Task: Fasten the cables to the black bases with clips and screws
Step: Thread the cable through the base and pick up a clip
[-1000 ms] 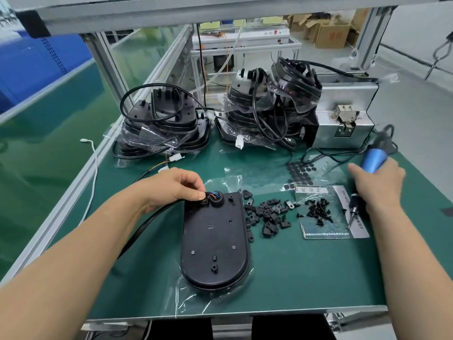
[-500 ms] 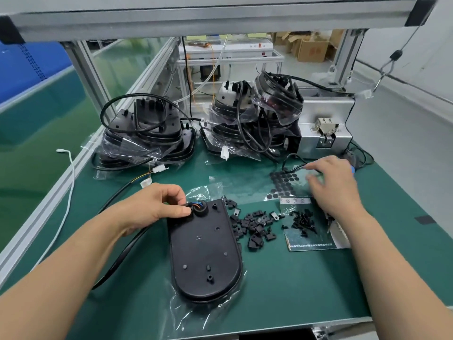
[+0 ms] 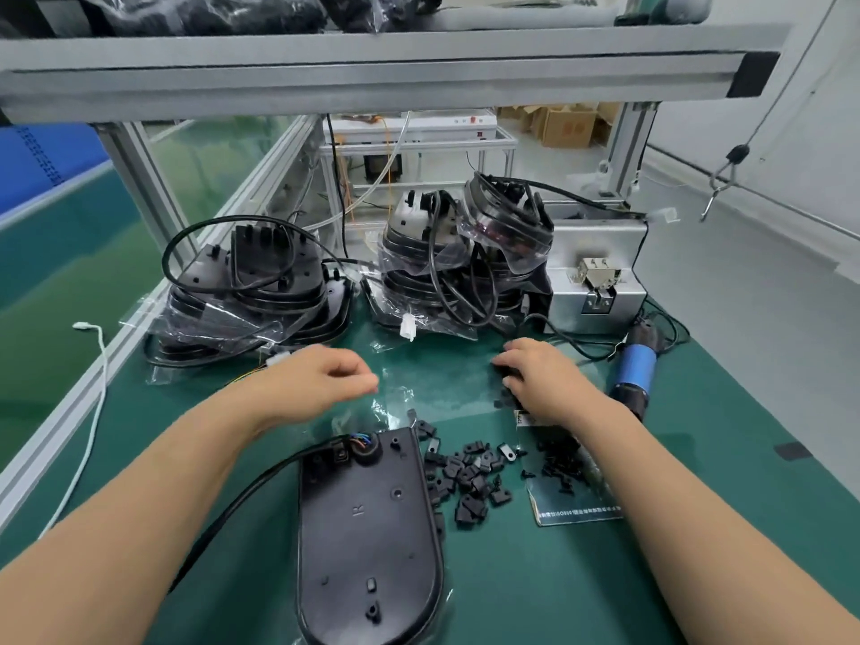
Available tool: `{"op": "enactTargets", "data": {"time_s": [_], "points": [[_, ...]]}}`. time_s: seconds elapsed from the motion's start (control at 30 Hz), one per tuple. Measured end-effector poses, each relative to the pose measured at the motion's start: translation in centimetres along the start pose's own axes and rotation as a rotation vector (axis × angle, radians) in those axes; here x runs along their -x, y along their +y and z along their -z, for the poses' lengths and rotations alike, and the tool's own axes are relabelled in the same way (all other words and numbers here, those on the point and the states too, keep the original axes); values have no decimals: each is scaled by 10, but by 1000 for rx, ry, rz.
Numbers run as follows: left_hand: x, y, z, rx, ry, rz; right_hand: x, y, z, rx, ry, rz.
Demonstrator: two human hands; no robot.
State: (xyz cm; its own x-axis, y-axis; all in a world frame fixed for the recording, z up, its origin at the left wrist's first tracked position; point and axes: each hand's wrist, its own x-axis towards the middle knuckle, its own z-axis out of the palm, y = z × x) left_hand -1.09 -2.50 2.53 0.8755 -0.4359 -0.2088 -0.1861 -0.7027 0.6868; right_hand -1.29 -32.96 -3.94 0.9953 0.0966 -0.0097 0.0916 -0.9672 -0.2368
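Judged from how things lie, the work on this piece has barely begun. One base [image 3: 367,528] lies flat on the counter [image 3: 535,588], nearer the person than both hands and between the two forearms. Its cable [image 3: 242,486] runs under the left forearm and enters the base at the far end, just below the left hand [image 3: 321,384]. No clip sits over the cable and no screw is seen driven, so clipping and screwing are both left to do.

The clips [image 3: 465,477] lie in a loose heap just beside the base, between the hands and nearer the person. The screws [image 3: 558,463] lie on a card [image 3: 577,509] under the right wrist. The screwdriver [image 3: 635,370] lies on the counter just to the right of the right hand [image 3: 544,379], in neither hand.

The left hand hovers with fingers loosely curled and holds nothing that can be seen. The right hand is palm down, its fingertips on the counter among some black dots [image 3: 500,405]; whether it pinches anything cannot be told.

Beyond both hands stand bagged stacks [image 3: 260,281] of more bases with cables; whether those are finished cannot be told.
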Motion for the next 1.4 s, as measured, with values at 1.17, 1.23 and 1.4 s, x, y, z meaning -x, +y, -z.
{"op": "enactTargets", "data": {"time_s": [1.17,1.23,1.4], "points": [[-116,66,-84,297,-46,184,-3,14,5,-415,84,34],[-115,64,-84,338,-40,186,-1,11,2,-457,171,21],[-117,60,-84,396,-29,207,1,6,-3,-437,275,54]]}}
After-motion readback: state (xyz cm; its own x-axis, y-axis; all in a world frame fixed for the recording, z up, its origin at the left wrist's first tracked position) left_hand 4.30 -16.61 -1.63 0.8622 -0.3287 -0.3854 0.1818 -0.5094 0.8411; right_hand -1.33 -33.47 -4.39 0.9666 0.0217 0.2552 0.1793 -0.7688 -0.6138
